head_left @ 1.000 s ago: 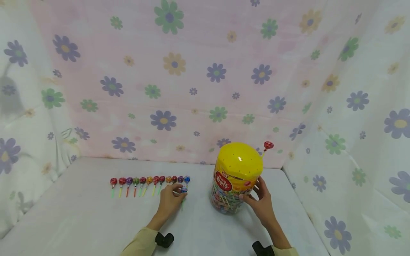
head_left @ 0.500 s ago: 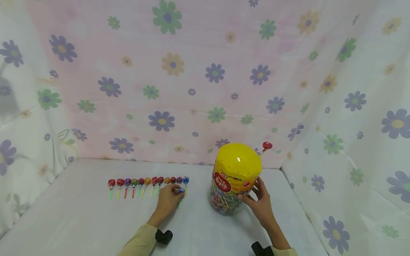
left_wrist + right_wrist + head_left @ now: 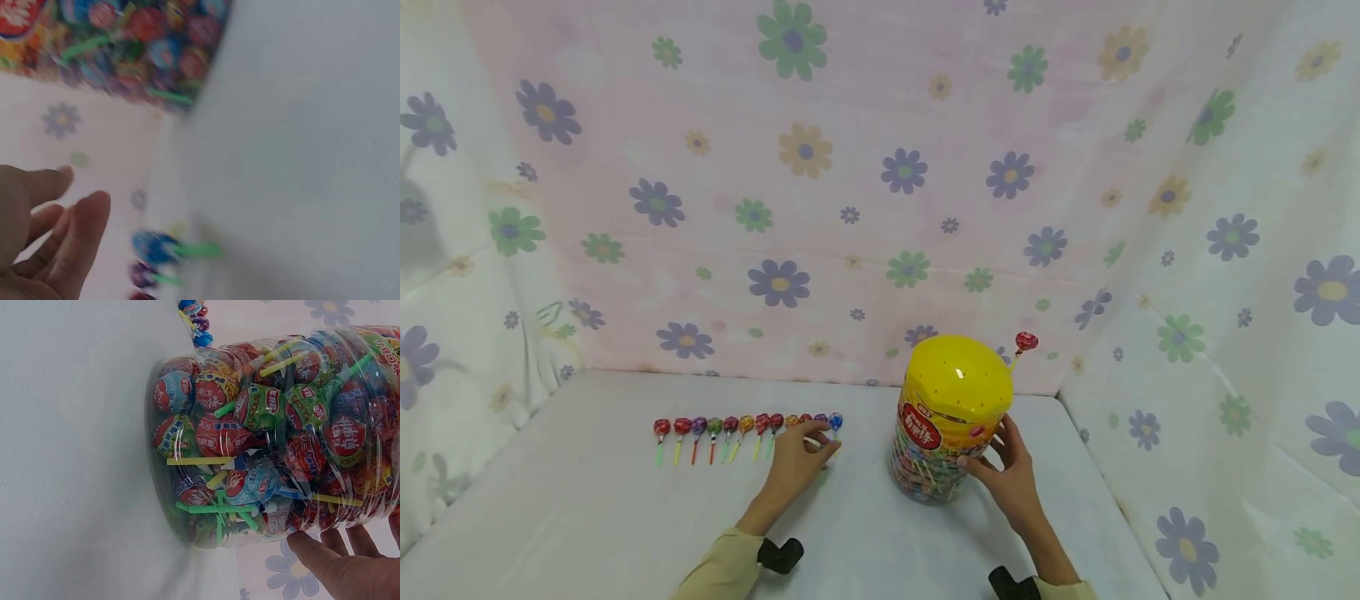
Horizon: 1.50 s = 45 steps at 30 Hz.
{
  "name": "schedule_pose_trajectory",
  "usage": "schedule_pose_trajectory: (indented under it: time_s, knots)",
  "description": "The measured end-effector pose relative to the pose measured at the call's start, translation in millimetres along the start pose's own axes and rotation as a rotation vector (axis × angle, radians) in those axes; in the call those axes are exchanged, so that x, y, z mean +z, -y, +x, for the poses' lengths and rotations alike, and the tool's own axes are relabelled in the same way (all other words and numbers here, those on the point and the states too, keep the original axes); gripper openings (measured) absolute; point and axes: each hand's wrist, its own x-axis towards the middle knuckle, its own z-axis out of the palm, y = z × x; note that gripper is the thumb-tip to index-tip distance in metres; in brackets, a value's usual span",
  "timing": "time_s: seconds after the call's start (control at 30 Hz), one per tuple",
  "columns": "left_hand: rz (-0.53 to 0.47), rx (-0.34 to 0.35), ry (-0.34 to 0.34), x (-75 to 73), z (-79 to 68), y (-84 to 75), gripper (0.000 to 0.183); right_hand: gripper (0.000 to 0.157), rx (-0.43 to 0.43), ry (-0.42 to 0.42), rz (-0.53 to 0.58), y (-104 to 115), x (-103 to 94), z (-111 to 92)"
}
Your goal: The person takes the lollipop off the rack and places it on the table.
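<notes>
My left hand [image 3: 796, 462] hovers over the right end of a row of wrapped lollipops [image 3: 697, 427]. Its thumb and fingers [image 3: 86, 231] stand apart with nothing between them in the left wrist view. A blurred blue lollipop with a green stick [image 3: 156, 247] lies on the white table past the fingertips; in the head view the hand mostly covers it. My right hand [image 3: 1011, 483] holds the side of a clear lollipop jar [image 3: 917, 467], thumb in front and fingers round the right side. Many lollipops fill the jar [image 3: 256, 437], which stands upright under a yellow lid [image 3: 958, 375].
A red lollipop [image 3: 1026, 342] sticks out at the jar's upper right. The white table [image 3: 587, 517] runs back to a flower-patterned cloth [image 3: 850, 167], which also hangs at both sides. Dark cameras [image 3: 781, 556] sit on the wrists.
A blue lollipop was pinched in my left hand; the fingers have now parted from it and the hand has shifted slightly. The right hand and the jar stay put.
</notes>
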Motion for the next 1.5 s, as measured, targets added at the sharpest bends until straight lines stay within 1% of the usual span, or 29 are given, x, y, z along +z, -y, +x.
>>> schedule_pose_trajectory:
  time_s: [0.1, 0.2, 0.33, 0.43, 0.47, 0.5, 0.57, 0.63, 0.7, 0.8, 0.9, 1.07, 1.2, 1.27, 1.4, 1.5]
  knots:
    - [-0.121, 0.086, 0.011, 6.1, 1.9, -30.4, 0.026, 0.097, -0.001, -0.002, 0.0, -0.8, -0.3, 0.2]
    - [-0.193, 0.228, 0.014, 14.6, 5.0, -69.4, 0.025, 0.097, 0.0, -0.004, 0.002, -0.8, -0.4, 0.4]
    - [-0.237, 0.444, 0.008, 28.4, 10.9, -127.1, 0.026, 0.097, -0.007, -0.001, 0.0, -0.7, -0.2, 0.6]
    - [-0.233, 0.576, 0.017, 41.3, 18.7, -168.8, 0.027, 0.096, -0.008, -0.003, -0.004, -1.2, -0.5, 0.9]
    - [-0.231, 0.602, 0.034, 46.1, 22.0, -181.6, 0.028, 0.096, -0.009, -0.004, -0.006, -1.6, -0.7, 1.1]
    - [-0.224, 0.617, 0.058, 51.0, 25.1, -193.7, 0.029, 0.096, -0.01, -0.007, -0.006, -1.7, -1.0, 1.3]
    - [-0.195, 0.617, 0.111, 61.7, 32.0, -213.7, 0.032, 0.096, -0.012, -0.007, -0.005, -1.3, -1.3, 1.7]
    - [-0.149, 0.584, 0.176, 72.7, 38.1, -229.8, 0.036, 0.096, -0.013, -0.004, -0.003, -0.7, -1.5, 1.9]
    - [-0.077, 0.533, 0.234, 82.6, 43.1, -242.5, 0.042, 0.096, -0.012, -0.004, 0.0, -0.2, -1.8, 1.7]
    - [0.035, 0.472, 0.29, 96.1, 50.7, -253.8, 0.051, 0.096, -0.008, 0.003, 0.012, 0.8, -2.0, 1.3]
    - [0.07, 0.436, 0.31, 106.5, 56.5, -258.4, 0.056, 0.098, -0.002, 0.012, 0.024, 1.5, -2.6, 1.3]
    - [0.033, 0.429, 0.328, 116.5, 60.7, -256.9, 0.051, 0.098, -0.004, 0.027, 0.038, 1.5, -3.8, 1.7]
    - [0.02, 0.434, 0.354, 119.2, 61.7, -253.8, 0.044, 0.098, -0.012, 0.032, 0.044, 1.8, -3.5, 2.1]
    - [0.007, 0.438, 0.354, 120.0, 62.4, -253.0, 0.041, 0.098, -0.012, 0.032, 0.043, 1.7, -3.3, 2.3]
    - [-0.052, 0.441, 0.327, 122.5, 64.0, -251.3, 0.036, 0.098, -0.004, 0.028, 0.04, 1.1, -3.6, 2.4]
    - [-0.123, 0.475, 0.268, 124.9, 66.6, -250.9, 0.035, 0.099, 0.001, 0.024, 0.038, 0.9, -4.1, 2.3]
